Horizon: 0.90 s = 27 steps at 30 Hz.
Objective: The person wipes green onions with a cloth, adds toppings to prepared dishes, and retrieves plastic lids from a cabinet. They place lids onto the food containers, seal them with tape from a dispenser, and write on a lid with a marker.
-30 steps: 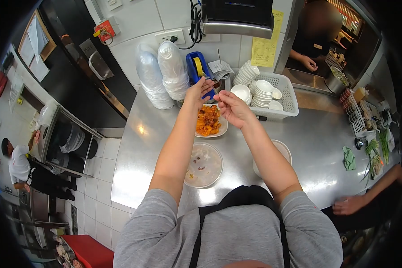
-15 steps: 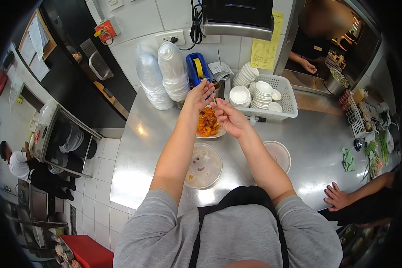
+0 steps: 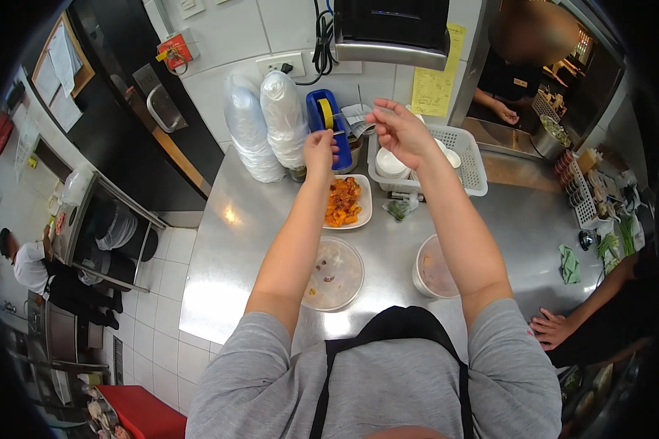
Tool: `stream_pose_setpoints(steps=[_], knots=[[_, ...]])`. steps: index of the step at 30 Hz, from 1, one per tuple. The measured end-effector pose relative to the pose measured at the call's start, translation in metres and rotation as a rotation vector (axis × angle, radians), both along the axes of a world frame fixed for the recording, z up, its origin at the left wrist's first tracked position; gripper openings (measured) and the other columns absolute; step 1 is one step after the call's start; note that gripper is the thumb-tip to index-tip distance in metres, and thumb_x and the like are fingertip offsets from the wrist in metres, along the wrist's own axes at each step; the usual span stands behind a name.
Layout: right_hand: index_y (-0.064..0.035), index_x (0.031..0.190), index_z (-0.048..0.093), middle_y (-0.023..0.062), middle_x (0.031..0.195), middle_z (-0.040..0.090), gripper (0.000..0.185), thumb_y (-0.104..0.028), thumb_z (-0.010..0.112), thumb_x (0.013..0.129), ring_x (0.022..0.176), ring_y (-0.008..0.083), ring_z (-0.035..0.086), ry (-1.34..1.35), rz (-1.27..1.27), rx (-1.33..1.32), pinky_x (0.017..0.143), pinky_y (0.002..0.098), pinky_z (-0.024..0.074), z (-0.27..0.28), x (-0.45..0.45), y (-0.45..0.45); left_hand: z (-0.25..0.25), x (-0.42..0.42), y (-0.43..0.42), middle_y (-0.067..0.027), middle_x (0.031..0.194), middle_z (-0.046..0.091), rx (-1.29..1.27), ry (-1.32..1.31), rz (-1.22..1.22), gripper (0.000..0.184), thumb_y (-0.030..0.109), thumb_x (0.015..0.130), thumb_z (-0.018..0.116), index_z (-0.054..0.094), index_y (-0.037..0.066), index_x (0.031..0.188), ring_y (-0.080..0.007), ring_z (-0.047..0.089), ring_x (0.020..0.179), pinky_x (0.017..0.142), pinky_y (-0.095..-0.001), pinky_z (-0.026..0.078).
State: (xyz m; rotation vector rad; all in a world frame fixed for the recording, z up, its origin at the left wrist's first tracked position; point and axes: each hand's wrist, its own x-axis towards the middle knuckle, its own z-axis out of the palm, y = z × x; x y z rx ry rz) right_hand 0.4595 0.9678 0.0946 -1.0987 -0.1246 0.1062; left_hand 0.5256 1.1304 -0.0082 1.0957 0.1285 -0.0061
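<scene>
My left hand (image 3: 320, 152) is closed beside the blue tape dispenser (image 3: 321, 110) with its yellow roll. A small pale sliver shows at its fingertips; I cannot make out what it is. Raised over the white basket, my right hand (image 3: 403, 134) has its thumb and fingers bent together. Something thin and see-through seems to be at their tips, too faint to name. Below the hands sits a white plate (image 3: 365, 201) of orange-red sauced food (image 3: 343, 202). A small clear bag with green contents (image 3: 398, 209) lies to the right of it.
Round plastic containers (image 3: 333, 274) (image 3: 433, 272) stand nearer me on the steel counter (image 3: 234, 249). Wrapped stacks of cups (image 3: 282, 121) are at the back left. The white basket (image 3: 476, 164) holds small bowls. A co-worker's hand (image 3: 553, 329) rests on the counter's right edge.
My hands were close together above the plate and have moved apart. The right one went up and right over the basket; the left shifted slightly down and left. The plate and green bag show more fully.
</scene>
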Motion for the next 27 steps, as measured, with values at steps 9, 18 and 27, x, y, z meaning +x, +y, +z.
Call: stream_pose_setpoints(steps=[9, 18, 27], knots=[[-0.0061, 0.117, 0.038, 0.0036, 0.084, 0.057, 0.04, -0.013, 0.057, 0.083, 0.059, 0.0022, 0.046, 0.007, 0.091, -0.016, 0.047, 0.0129, 0.0382, 0.005, 0.004, 0.015, 0.021, 0.026, 0.012, -0.0131, 0.084, 0.054, 1.228, -0.881, 0.447, 0.026, 0.013, 0.065, 0.067, 0.058, 0.005, 0.087, -0.0309, 0.052, 0.081, 0.072, -0.0383, 0.042], [-0.0057, 0.116, 0.038, 0.0034, 0.083, 0.058, 0.039, -0.014, 0.057, 0.083, 0.059, 0.0017, 0.046, -0.005, 0.094, -0.004, 0.048, 0.0131, 0.039, 0.005, 0.003, 0.01, 0.025, 0.048, 0.015, -0.0093, 0.08, 0.055, 1.196, -0.747, 0.22, 0.018, 0.009, 0.071, 0.061, 0.055, 0.007, 0.088, -0.0284, 0.053, 0.085, 0.073, -0.0369, 0.043], [-0.0071, 0.114, 0.039, 0.003, 0.083, 0.058, 0.038, -0.014, 0.059, 0.082, 0.059, 0.0022, 0.047, -0.061, 0.068, -0.097, 0.049, 0.0152, 0.0391, 0.025, 0.017, 0.022, 0.018, 0.066, 0.013, -0.0139, 0.084, 0.059, 1.22, -0.766, 0.371, 0.042, 0.016, 0.064, 0.07, 0.051, 0.006, 0.099, -0.0326, 0.056, 0.082, 0.072, -0.0396, 0.045]])
